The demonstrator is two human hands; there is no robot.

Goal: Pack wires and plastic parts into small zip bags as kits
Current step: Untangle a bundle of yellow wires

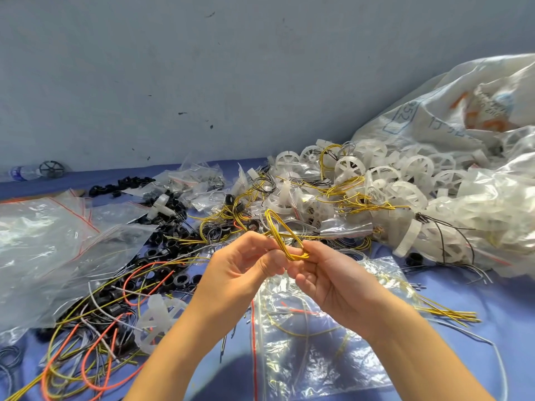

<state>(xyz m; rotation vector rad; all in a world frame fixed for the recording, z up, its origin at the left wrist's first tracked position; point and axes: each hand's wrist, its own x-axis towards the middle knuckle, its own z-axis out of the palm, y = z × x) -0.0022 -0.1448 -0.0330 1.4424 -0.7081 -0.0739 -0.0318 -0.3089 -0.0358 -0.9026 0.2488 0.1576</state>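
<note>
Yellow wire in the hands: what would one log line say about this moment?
left hand: pinches yellow wire loop | right hand: pinches same loop | zip bag: lies flat under hands

I see white spoked plastic wheels [417, 169] at the far right corner of the blue sheet [509, 328], black plastic rings [181, 280] and clear zip bags [37, 244] toward its left edge

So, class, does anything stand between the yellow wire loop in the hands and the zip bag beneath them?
Nothing visible does. The left hand and right hand pinch the yellow wire loop over the zip bag, which lies flat below them.
</note>
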